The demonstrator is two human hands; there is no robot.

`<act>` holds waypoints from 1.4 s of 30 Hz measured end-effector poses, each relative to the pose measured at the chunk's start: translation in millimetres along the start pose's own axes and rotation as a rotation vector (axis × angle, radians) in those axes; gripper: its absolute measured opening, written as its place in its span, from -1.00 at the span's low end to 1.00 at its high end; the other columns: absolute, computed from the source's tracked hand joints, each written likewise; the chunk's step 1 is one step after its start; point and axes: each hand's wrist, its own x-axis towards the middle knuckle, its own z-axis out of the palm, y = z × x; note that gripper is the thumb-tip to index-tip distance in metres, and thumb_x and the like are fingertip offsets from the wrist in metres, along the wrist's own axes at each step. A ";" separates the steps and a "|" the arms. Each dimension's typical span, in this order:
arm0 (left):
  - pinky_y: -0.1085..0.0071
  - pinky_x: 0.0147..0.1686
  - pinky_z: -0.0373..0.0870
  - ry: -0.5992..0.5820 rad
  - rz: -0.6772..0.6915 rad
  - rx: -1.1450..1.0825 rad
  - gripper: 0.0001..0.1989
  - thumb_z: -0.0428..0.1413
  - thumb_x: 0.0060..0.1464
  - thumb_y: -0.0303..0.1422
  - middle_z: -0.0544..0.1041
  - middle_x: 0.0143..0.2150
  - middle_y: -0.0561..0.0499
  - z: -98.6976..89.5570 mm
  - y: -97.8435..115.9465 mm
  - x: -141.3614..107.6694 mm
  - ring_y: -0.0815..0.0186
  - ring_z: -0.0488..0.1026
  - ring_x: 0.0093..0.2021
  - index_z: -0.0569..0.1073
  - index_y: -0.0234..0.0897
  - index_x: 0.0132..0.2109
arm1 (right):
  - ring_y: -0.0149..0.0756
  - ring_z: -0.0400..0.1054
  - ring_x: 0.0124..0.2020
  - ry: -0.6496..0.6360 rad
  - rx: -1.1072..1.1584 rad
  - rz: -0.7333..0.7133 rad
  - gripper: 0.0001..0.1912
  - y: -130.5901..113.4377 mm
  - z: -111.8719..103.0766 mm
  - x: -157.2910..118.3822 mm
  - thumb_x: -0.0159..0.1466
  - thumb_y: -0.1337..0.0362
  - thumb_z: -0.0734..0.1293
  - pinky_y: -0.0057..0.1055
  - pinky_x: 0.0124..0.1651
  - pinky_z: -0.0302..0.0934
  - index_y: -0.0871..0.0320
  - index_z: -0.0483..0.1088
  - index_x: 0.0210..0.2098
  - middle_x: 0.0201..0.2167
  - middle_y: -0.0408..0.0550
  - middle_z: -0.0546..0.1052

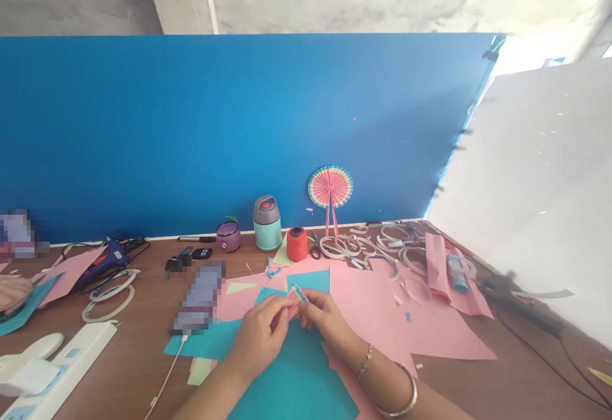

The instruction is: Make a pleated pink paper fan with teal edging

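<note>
Between both hands is a small pleated paper strip (297,294) in pink, yellow and blue, held up over the paper sheets. My left hand (265,329) pinches its lower left end. The fingers of my right hand (325,317) close on its right edge. Beneath the hands lies a teal paper sheet (299,382), with large pink paper (368,308) to the right. A finished round paper fan (330,189) in the same colours leans against the blue partition behind. The red thread spool (297,245) stands just beyond my hands.
Scissors (315,246), a turquoise food jar (267,225) and a purple cup (228,237) stand at the back. Tape rings (354,248) lie to the right. A phone (199,297), power strip (71,369) and blue glue gun (115,253) are left. Another person's hand (16,292) shows far left.
</note>
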 end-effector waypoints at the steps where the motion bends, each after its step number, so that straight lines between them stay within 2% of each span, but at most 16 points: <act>1: 0.43 -0.21 0.44 0.002 -0.003 -0.003 -0.76 -0.08 0.20 -0.41 0.55 -0.18 0.00 0.5 -0.1 0.0 0.31 0.49 -0.20 0.45 -0.15 -0.10 | -0.45 0.14 -0.61 -0.004 0.007 -0.003 -0.81 1.1 -0.4 0.2 0.08 0.17 0.29 -0.47 -0.48 0.05 0.18 0.38 -0.49 -0.67 -0.23 0.30; 3: 0.43 -0.23 0.44 0.004 -0.024 -0.006 -0.78 -0.07 0.21 -0.39 0.55 -0.19 0.01 1.0 -0.8 -0.3 0.31 0.50 -0.21 0.43 -0.15 -0.10 | -0.45 0.16 -0.60 -0.005 0.023 -0.005 -0.81 3.5 -1.0 0.6 0.08 0.17 0.30 -0.46 -0.47 0.06 0.19 0.39 -0.47 -0.63 -0.21 0.34; 8: 0.43 -0.37 0.42 0.007 -0.101 0.043 -0.76 -0.16 0.24 -0.38 0.52 -0.37 0.03 -1.2 -1.8 -1.2 0.32 0.47 -0.39 0.40 -0.18 -0.14 | -0.45 0.18 -0.58 0.007 0.033 -0.001 -0.80 6.9 -1.4 0.8 0.10 0.16 0.30 -0.46 -0.46 0.08 0.20 0.41 -0.43 -0.56 -0.17 0.39; 12: 0.43 -0.29 0.42 -0.024 -0.047 0.006 -0.77 -0.13 0.21 -0.42 0.54 -0.27 0.02 -2.6 1.4 -0.7 0.32 0.49 -0.30 0.43 -0.16 -0.18 | -0.45 0.18 -0.58 0.009 0.036 -0.021 -0.81 7.2 -1.6 1.7 0.09 0.18 0.28 -0.45 -0.47 0.07 0.20 0.40 -0.46 -0.57 -0.17 0.38; 17: 0.46 -0.24 0.44 -0.017 -0.062 -0.055 -0.81 -0.06 0.19 -0.39 0.55 -0.19 0.01 0.4 0.7 0.3 0.32 0.50 -0.21 0.43 -0.17 -0.14 | -0.45 0.17 -0.59 0.008 0.030 -0.026 -0.80 8.2 -2.3 2.8 0.10 0.18 0.27 -0.45 -0.48 0.07 0.20 0.40 -0.44 -0.56 -0.16 0.40; 25: 0.49 -0.35 0.41 -0.037 -0.044 -0.009 -0.82 -0.07 0.21 -0.39 0.55 -0.21 0.02 1.3 -0.9 -0.6 0.33 0.49 -0.26 0.42 -0.16 -0.15 | -0.46 0.15 -0.61 0.023 0.020 -0.017 -0.80 6.1 -2.4 3.3 0.07 0.16 0.28 -0.46 -0.50 0.07 0.19 0.38 -0.50 -0.61 -0.18 0.37; 30: 0.48 -0.42 0.35 -0.048 -0.070 0.030 -0.80 -0.12 0.25 -0.35 0.53 -0.33 0.05 0.3 1.8 -1.9 0.35 0.45 -0.40 0.39 -0.17 -0.16 | -0.44 0.12 -0.63 0.024 0.009 -0.008 -0.84 6.7 -1.6 3.9 0.05 0.21 0.25 -0.46 -0.50 0.04 0.18 0.37 -0.53 -0.71 -0.22 0.30; 32: 0.47 -0.42 0.34 -0.046 -0.078 0.042 -0.77 -0.16 0.26 -0.37 0.51 -0.38 0.05 -0.1 2.1 -2.0 0.34 0.43 -0.42 0.39 -0.17 -0.18 | -0.44 0.11 -0.63 0.033 0.010 -0.004 -0.84 5.7 -0.7 2.9 0.04 0.23 0.24 -0.47 -0.50 0.04 0.18 0.36 -0.54 -0.72 -0.23 0.28; 35: 0.46 -0.36 0.35 -0.055 -0.049 0.028 -0.73 -0.18 0.25 -0.42 0.52 -0.35 0.05 -0.7 2.6 -1.3 0.34 0.45 -0.37 0.41 -0.16 -0.22 | -0.45 0.11 -0.62 0.031 0.012 -0.002 -0.85 2.5 0.4 1.0 0.03 0.24 0.24 -0.47 -0.49 0.04 0.18 0.37 -0.55 -0.70 -0.23 0.28; 42: 0.44 -0.24 0.41 -0.046 -0.047 -0.036 -0.82 -0.05 0.19 -0.39 0.54 -0.21 0.02 1.4 1.0 -1.4 0.32 0.48 -0.25 0.42 -0.14 -0.13 | -0.44 0.14 -0.62 -0.001 0.024 -0.017 -0.81 -1.2 0.2 0.7 0.05 0.19 0.26 -0.46 -0.49 0.06 0.19 0.39 -0.51 -0.67 -0.21 0.31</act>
